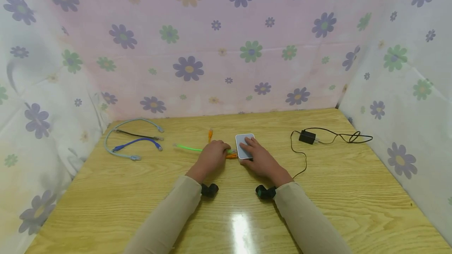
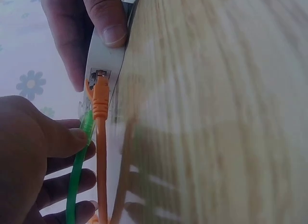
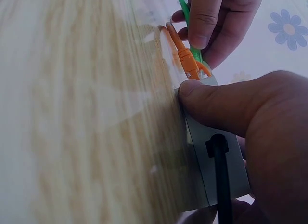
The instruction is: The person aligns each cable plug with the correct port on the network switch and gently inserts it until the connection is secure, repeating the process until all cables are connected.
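My right hand (image 1: 261, 160) holds a small white box with a grey top (image 1: 240, 138), thumb at its near side and fingers over the top. An orange network cable (image 2: 101, 156) has its plug seated in a port on the box's left side. My left hand (image 1: 213, 154) pinches a bright green network cable (image 2: 74, 180) just behind its plug, right beside the orange plug and close to the box. The green plug's tip is partly hidden in the left wrist view. A black power lead (image 3: 222, 178) enters the box's near side.
Light blue (image 1: 107, 138), black (image 1: 135, 134) and blue cables (image 1: 135, 141) lie at the table's left. A black power adapter (image 1: 307, 136) with its looped cord (image 1: 354, 138) lies at the right. Flowered cloth (image 1: 212, 42) surrounds the wooden table (image 1: 318, 207).
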`<state>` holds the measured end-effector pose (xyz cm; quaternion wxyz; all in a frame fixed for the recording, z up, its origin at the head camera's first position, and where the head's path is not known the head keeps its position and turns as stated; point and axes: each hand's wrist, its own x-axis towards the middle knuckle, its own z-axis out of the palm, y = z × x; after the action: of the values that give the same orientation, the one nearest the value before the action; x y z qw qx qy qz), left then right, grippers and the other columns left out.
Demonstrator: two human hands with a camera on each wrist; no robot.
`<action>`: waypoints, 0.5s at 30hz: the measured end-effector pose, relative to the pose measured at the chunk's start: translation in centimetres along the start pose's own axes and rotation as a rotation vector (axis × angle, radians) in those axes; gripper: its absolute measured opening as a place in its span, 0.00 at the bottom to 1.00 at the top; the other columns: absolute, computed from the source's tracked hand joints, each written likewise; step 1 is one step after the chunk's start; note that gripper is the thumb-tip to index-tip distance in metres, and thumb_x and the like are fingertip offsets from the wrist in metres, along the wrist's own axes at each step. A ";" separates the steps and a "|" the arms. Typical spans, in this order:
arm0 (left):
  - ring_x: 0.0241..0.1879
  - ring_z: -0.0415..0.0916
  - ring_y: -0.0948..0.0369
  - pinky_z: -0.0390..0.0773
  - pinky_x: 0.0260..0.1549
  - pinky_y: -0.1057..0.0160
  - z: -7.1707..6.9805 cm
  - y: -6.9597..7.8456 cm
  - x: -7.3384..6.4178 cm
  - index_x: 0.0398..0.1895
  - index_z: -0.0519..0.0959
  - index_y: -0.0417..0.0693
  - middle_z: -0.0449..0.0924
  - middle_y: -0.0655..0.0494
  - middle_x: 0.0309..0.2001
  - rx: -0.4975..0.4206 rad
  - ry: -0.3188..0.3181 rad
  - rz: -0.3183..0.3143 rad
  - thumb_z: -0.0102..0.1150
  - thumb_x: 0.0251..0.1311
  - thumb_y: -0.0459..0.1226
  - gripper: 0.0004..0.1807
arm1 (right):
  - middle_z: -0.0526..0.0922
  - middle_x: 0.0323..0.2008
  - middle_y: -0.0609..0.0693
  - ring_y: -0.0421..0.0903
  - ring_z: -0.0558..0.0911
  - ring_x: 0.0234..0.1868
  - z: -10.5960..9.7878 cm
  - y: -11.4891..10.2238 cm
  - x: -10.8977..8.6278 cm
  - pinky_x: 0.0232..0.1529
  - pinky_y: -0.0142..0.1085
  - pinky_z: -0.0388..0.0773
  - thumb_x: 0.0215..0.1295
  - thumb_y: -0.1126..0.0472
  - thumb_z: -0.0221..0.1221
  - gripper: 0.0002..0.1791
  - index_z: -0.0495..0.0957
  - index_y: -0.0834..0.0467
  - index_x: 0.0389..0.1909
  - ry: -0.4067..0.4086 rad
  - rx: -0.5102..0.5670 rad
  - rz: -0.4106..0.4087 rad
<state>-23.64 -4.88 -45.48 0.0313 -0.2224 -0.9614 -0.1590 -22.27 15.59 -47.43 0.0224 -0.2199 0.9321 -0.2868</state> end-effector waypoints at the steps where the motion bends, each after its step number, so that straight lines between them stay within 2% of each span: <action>1: 0.43 0.79 0.52 0.79 0.47 0.53 0.1 0.0 0.0 0.48 0.84 0.44 0.83 0.49 0.43 0.005 0.001 0.000 0.54 0.65 0.32 0.12 | 0.53 0.76 0.56 0.58 0.47 0.77 0.0 0.0 0.0 0.69 0.56 0.61 0.67 0.50 0.60 0.35 0.62 0.54 0.72 0.000 -0.001 0.001; 6: 0.43 0.78 0.52 0.77 0.47 0.51 0.5 0.0 -0.2 0.48 0.84 0.46 0.83 0.51 0.42 0.016 0.010 -0.008 0.54 0.66 0.33 0.12 | 0.53 0.76 0.56 0.57 0.47 0.77 0.0 0.0 0.0 0.69 0.56 0.61 0.67 0.50 0.60 0.35 0.62 0.53 0.72 -0.003 -0.006 0.005; 11: 0.46 0.78 0.51 0.75 0.48 0.46 0.7 0.1 -0.5 0.47 0.84 0.47 0.83 0.50 0.44 -0.034 0.030 -0.021 0.54 0.67 0.33 0.12 | 0.53 0.76 0.56 0.58 0.47 0.77 0.0 0.0 0.1 0.68 0.57 0.62 0.67 0.50 0.60 0.35 0.62 0.54 0.72 -0.002 -0.002 0.004; 15: 0.47 0.78 0.51 0.77 0.50 0.49 0.8 0.2 -0.5 0.47 0.84 0.44 0.83 0.49 0.44 -0.088 0.044 -0.013 0.53 0.67 0.32 0.12 | 0.53 0.76 0.56 0.58 0.47 0.77 0.0 0.0 0.0 0.68 0.57 0.62 0.66 0.50 0.60 0.35 0.62 0.53 0.72 0.000 0.000 0.006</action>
<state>-23.08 -4.71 -46.22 0.0415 -0.2139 -0.9540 -0.2061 -22.31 15.58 -47.41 0.0234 -0.2171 0.9328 -0.2866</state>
